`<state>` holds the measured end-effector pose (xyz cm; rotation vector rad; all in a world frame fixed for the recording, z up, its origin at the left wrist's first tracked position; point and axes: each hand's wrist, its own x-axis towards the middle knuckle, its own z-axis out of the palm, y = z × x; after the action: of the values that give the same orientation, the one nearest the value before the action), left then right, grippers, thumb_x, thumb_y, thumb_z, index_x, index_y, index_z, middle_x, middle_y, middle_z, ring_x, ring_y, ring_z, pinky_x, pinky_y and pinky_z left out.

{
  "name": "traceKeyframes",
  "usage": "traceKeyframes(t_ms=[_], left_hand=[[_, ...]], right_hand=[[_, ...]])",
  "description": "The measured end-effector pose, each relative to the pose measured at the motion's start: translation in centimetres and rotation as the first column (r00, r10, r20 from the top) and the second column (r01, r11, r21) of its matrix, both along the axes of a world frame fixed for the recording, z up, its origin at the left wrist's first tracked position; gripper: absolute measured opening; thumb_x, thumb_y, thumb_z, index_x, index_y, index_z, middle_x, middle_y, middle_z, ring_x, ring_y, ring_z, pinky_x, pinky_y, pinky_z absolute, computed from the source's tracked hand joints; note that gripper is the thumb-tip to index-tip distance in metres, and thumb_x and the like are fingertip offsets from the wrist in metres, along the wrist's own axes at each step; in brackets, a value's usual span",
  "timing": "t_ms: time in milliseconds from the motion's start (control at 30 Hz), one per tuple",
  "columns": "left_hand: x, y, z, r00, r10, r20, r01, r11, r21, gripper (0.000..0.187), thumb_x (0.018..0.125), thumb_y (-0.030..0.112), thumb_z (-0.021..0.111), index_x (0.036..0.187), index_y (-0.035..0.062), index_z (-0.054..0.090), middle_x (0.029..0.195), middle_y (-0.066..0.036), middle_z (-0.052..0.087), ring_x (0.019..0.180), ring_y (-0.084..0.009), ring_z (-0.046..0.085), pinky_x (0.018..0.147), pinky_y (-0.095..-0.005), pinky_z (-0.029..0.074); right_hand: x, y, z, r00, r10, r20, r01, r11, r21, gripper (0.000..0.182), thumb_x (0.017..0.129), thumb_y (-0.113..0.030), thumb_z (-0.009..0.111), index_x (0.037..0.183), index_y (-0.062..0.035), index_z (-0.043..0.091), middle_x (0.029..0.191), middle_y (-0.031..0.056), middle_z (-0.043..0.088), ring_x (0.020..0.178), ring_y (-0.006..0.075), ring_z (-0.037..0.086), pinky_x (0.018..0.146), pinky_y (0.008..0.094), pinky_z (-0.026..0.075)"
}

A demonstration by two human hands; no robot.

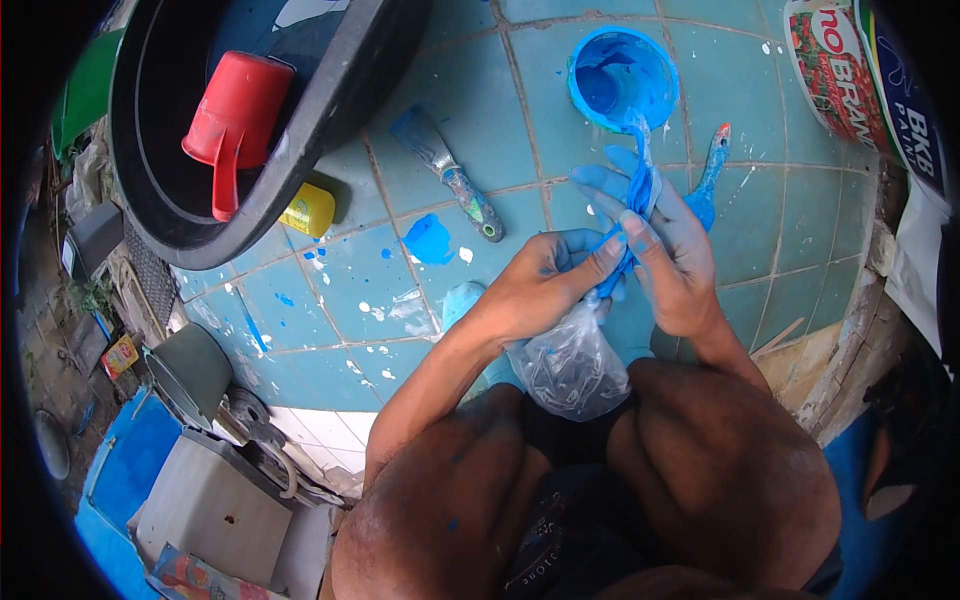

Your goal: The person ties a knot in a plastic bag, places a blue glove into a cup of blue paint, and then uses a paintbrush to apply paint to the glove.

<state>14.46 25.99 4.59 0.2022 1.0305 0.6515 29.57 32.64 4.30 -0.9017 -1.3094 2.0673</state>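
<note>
Both hands in: the left hand (555, 278) is curled tight, thumb pressed onto the bunched middle of a plastic bag (575, 365); the right hand (685, 262) is half spread, thumb pinching the blue-smeared length, other fingers fanned. The bag runs between them, clear end hanging over the lap, blue end reaching towards a blue tub (622, 80); whether they touch, I can't tell. Wet paint likely makes it slick, so I'd pinch firmly with the thumb pads and anchor with one hand before shifting the other. On the tiled floor (485, 95), a blue brush (712, 180) lies just beyond the right hand, easy to knock, I reckon. Scraper (450, 175) to the left; farther over, a black basin (375, 60) with a red dipper (240, 115), yellow container (309, 209) just beside.
</note>
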Motion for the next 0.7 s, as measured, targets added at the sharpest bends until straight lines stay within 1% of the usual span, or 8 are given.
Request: traceKeyframes(t_ms=[33, 100, 200, 300, 367, 433, 633, 700], left_hand=[[0.0, -0.1, 0.0, 1.0, 0.002, 0.001, -0.002, 1.0, -0.001, 0.028, 0.095, 0.026, 0.059, 0.104, -0.001, 0.063, 0.083, -0.004, 0.063, 0.072, -0.0082, 0.054, 0.063, -0.0236, 0.044], [0.3, -0.3, 0.1, 0.967, -0.024, -0.253, 0.058, 0.99, 0.129, 0.027, 0.095, 0.025, 0.059, 0.097, -0.0015, 0.064, 0.079, -0.006, 0.062, 0.062, -0.0083, 0.051, 0.057, -0.0239, 0.043], [0.9, -0.9, -0.3, 0.937, 0.032, -0.348, 0.039, 0.98, 0.195, 0.027, 0.096, 0.023, 0.058, 0.1, -0.0026, 0.063, 0.076, -0.005, 0.061, 0.061, -0.0074, 0.05, 0.055, -0.0235, 0.042], [0.8, -0.9, 0.3, 0.91, 0.22, -0.352, -0.114, 0.948, 0.296, 0.024, 0.097, 0.019, 0.055, 0.101, -0.0036, 0.063, 0.07, -0.002, 0.057, 0.061, -0.0067, 0.05, 0.054, -0.0228, 0.041], [1.2, -1.2, 0.0, 0.89, 0.251, -0.38, -0.12, 0.934, 0.336, 0.023, 0.097, 0.017, 0.053, 0.102, -0.0036, 0.063, 0.068, -0.001, 0.056, 0.061, -0.0064, 0.049, 0.053, -0.023, 0.041], [1.4, -1.5, -0.7, 0.87, 0.283, -0.404, -0.125, 0.919, 0.375, 0.022, 0.097, 0.015, 0.051, 0.102, -0.0036, 0.062, 0.067, -0.001, 0.055, 0.06, -0.0061, 0.048, 0.052, -0.0231, 0.04], [0.7, -2.2, -2.2, 0.849, 0.135, -0.512, 0.041, 0.947, 0.318, 0.02, 0.094, 0.015, 0.056, 0.087, -0.0021, 0.065, 0.061, -0.001, 0.053, 0.056, -0.0055, 0.045, 0.049, -0.0243, 0.036], [0.5, -1.9, -1.4, 0.641, 0.155, -0.751, 0.228, 0.897, 0.379, 0.029, 0.089, 0.017, 0.063, 0.069, -0.0024, 0.058, 0.052, -0.01, 0.052, 0.045, -0.015, 0.047, 0.044, -0.0319, 0.036]], right_hand=[[0.0, -0.1, 0.1, 0.999, -0.013, -0.032, 0.011, 0.999, -0.044, 0.046, 0.1, -0.013, 0.04, 0.139, 0.009, 0.028, 0.135, 0.02, 0.047, 0.123, 0.0223, 0.047, 0.105, 0.0338, 0.036], [-0.1, -0.1, 0.0, 0.998, -0.025, -0.062, 0.019, 0.996, -0.088, 0.047, 0.1, -0.013, 0.04, 0.14, 0.0097, 0.027, 0.137, 0.0208, 0.045, 0.124, 0.0225, 0.047, 0.106, 0.034, 0.035], [-0.1, 0.1, -0.2, 0.996, -0.052, -0.079, 0.039, 0.986, -0.162, 0.05, 0.099, -0.009, 0.046, 0.141, 0.0084, 0.026, 0.137, 0.0207, 0.045, 0.123, 0.022, 0.048, 0.105, 0.0331, 0.036], [0.3, 0.0, 0.0, 0.999, -0.028, 0.029, 0.032, 0.991, -0.127, 0.05, 0.096, -0.005, 0.052, 0.139, 0.0078, 0.03, 0.134, 0.0183, 0.048, 0.122, 0.0198, 0.048, 0.103, 0.0318, 0.039], [1.1, -0.3, -0.1, 0.994, 0.081, 0.071, -0.064, 0.974, -0.217, 0.047, 0.094, -0.005, 0.056, 0.136, 0.0063, 0.039, 0.125, 0.0139, 0.055, 0.114, 0.0157, 0.053, 0.097, 0.0297, 0.044], [1.2, -0.4, -0.5, 0.985, 0.091, 0.147, -0.066, 0.984, -0.166, 0.045, 0.093, -0.007, 0.058, 0.134, 0.0059, 0.043, 0.118, 0.0113, 0.058, 0.108, 0.0135, 0.054, 0.094, 0.0285, 0.045], [1.2, 0.0, -0.5, 0.958, 0.168, 0.231, -0.134, 0.978, -0.158, 0.036, 0.092, -0.011, 0.062, 0.123, 0.0045, 0.053, 0.099, 0.0048, 0.063, 0.088, 0.0067, 0.055, 0.078, 0.0238, 0.048], [1.4, 0.2, -0.6, 0.965, 0.176, 0.195, -0.137, 0.97, -0.199, 0.032, 0.093, -0.013, 0.061, 0.119, 0.0044, 0.056, 0.096, 0.0037, 0.063, 0.084, 0.0055, 0.055, 0.074, 0.0227, 0.048]])
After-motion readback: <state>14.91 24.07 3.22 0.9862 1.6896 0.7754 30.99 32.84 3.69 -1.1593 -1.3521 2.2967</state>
